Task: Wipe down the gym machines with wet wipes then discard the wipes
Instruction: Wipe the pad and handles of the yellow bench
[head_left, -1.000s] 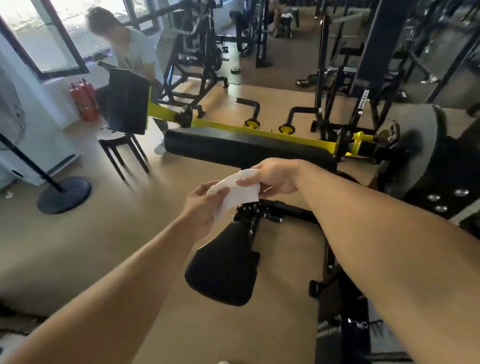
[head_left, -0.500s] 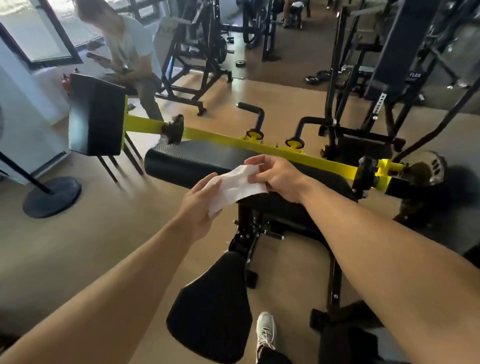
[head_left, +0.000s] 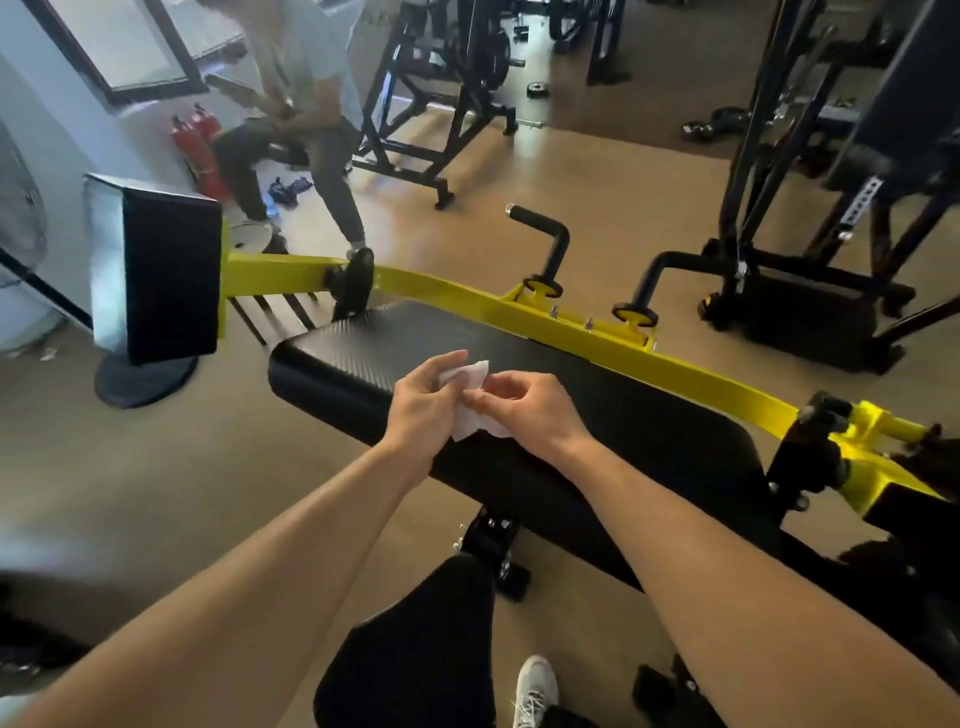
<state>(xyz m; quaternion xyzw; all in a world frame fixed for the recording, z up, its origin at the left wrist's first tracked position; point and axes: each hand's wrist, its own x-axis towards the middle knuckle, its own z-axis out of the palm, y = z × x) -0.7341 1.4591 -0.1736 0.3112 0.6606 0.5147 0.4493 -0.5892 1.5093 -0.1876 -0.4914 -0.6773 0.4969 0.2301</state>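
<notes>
A white wet wipe (head_left: 467, 400) is bunched between my two hands, just above the long black pad (head_left: 597, 431) of a yellow-framed gym machine (head_left: 519, 312). My left hand (head_left: 423, 410) grips the wipe's left side with curled fingers. My right hand (head_left: 524, 410) pinches its right edge. Most of the wipe is hidden by my fingers. A black seat pad (head_left: 415, 644) of the same machine sits below my arms.
A black square pad (head_left: 166, 270) ends the yellow arm at left. Two black handles (head_left: 545, 234) rise behind the long pad. A seated person (head_left: 296, 119) is at the back left beside red fire extinguishers (head_left: 195, 140). Black machines (head_left: 810, 208) stand at the right and rear.
Both hands have come closer together over the long pad, and the wipe, spread out earlier, is now bunched between them. The view has moved nearer to the machine.
</notes>
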